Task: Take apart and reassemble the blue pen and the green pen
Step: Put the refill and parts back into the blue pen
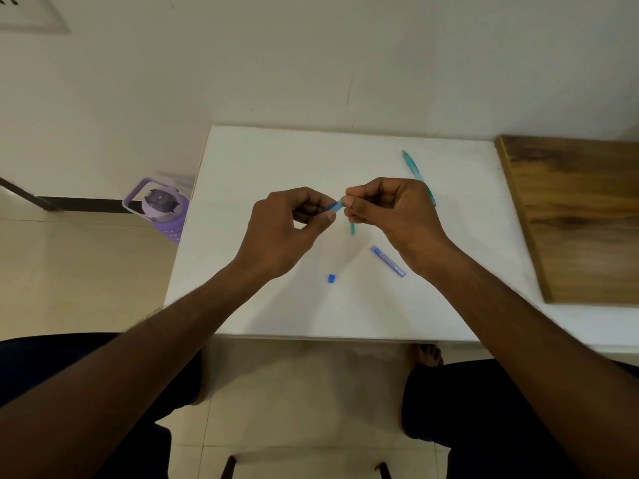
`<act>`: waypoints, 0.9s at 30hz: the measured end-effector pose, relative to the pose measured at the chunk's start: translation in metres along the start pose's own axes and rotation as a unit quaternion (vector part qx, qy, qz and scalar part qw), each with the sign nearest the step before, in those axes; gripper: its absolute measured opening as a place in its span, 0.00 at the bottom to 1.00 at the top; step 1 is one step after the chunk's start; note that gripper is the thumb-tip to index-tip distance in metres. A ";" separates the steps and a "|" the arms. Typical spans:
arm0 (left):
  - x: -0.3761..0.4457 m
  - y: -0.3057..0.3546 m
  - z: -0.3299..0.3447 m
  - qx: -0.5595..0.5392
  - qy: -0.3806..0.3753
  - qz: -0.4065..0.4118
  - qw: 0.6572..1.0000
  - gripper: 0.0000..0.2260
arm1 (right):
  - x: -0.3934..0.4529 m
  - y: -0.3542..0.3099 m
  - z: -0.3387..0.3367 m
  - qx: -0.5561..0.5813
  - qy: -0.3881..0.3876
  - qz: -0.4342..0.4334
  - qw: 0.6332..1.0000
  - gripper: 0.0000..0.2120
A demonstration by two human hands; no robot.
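Note:
Above the middle of the white table [276, 160], my left hand [287, 229] grips a blue pen part [330, 206] between thumb and fingers. My right hand [390, 212] pinches the end of that part at its tip. A thin teal piece [352, 228] sticks down below my right fingers. The green pen [416, 174] lies whole on the table behind my right hand, partly hidden by it. A clear blue barrel piece [387, 261] lies on the table under my right wrist. A small blue cap [332, 278] lies near the front.
A wooden board [581, 209] lies at the table's right side. A purple water bottle [160, 205] stands on the floor left of the table. My knees sit below the table's front edge.

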State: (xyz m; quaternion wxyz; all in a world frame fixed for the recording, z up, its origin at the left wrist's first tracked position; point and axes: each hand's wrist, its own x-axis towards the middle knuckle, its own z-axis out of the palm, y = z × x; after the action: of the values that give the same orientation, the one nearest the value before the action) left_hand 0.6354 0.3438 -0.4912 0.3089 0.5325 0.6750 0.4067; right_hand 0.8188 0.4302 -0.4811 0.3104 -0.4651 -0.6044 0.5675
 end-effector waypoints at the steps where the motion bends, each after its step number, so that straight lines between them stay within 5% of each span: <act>1: 0.000 0.000 0.000 -0.006 -0.005 -0.005 1.000 0.06 | 0.000 0.000 0.000 0.004 0.000 0.003 1.000 0.07; 9: -0.002 -0.001 0.009 -0.147 -0.027 -0.105 0.983 0.09 | -0.003 0.006 0.006 -0.008 0.014 -0.004 1.000 0.05; 18: 0.005 -0.001 0.010 -0.130 -0.028 -0.133 0.982 0.09 | 0.001 0.000 0.004 -0.014 -0.016 -0.004 1.000 0.12; 21: 0.008 -0.011 0.003 -0.110 -0.010 -0.171 0.979 0.09 | 0.004 0.003 -0.005 -0.155 0.024 -0.001 0.988 0.13; 24: 0.010 -0.025 -0.002 -0.054 0.021 -0.188 0.981 0.10 | 0.005 0.010 -0.019 -0.379 -0.003 -0.017 0.925 0.08; 27: 0.009 -0.038 0.001 -0.006 0.032 -0.195 0.980 0.10 | 0.003 0.019 -0.025 -0.482 -0.042 0.025 0.875 0.13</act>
State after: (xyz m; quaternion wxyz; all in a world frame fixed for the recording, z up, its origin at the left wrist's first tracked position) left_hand 0.6162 0.3489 -0.5246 0.3634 0.3754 0.7730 0.3599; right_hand 0.8445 0.4418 -0.4955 0.0078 -0.5476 -0.8037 0.2325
